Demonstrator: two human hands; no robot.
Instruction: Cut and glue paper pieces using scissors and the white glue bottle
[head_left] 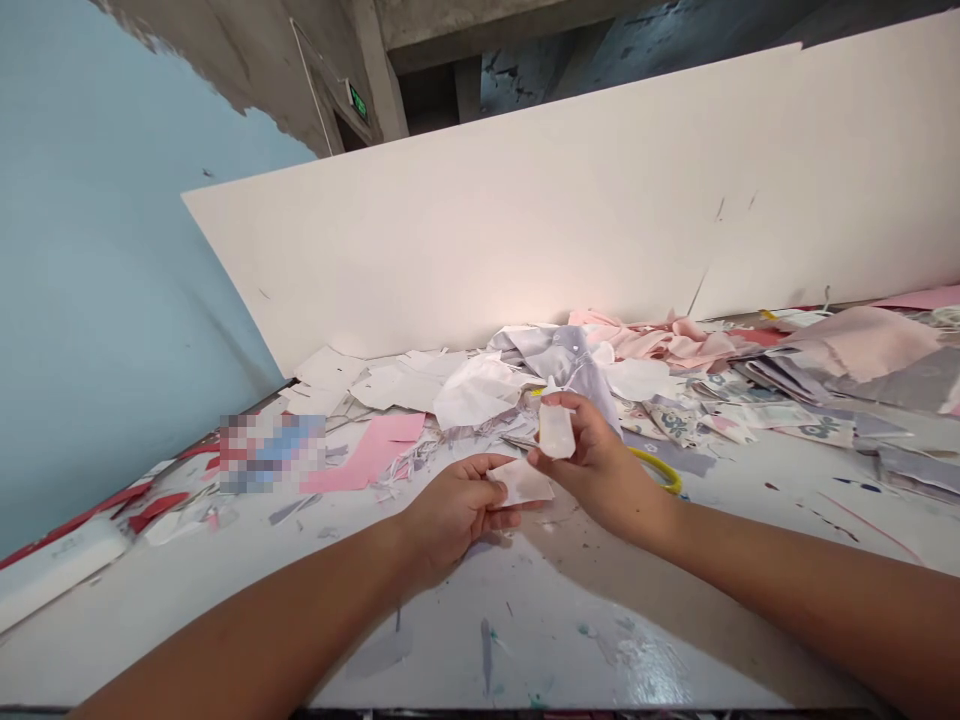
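My left hand (450, 510) pinches a small white fabric scrap (523, 482) just above the white worktable (570, 630). My right hand (600, 460) is closed on a small translucent white piece (556, 430), held upright between thumb and fingers. The two hands almost touch at the scrap. A yellow scissors handle (660, 468) pokes out behind my right hand, and a thin grey blade (517, 441) shows to its left. Whether my right hand grips the scissors I cannot tell.
Pink (375, 450), white (472, 392), grey (559, 355) and patterned (675, 420) fabric cuttings litter the far half of the table. A tall white board (600, 200) stands behind them. A blue wall (90, 300) runs along the left. Red strips (154, 505) lie at the left edge.
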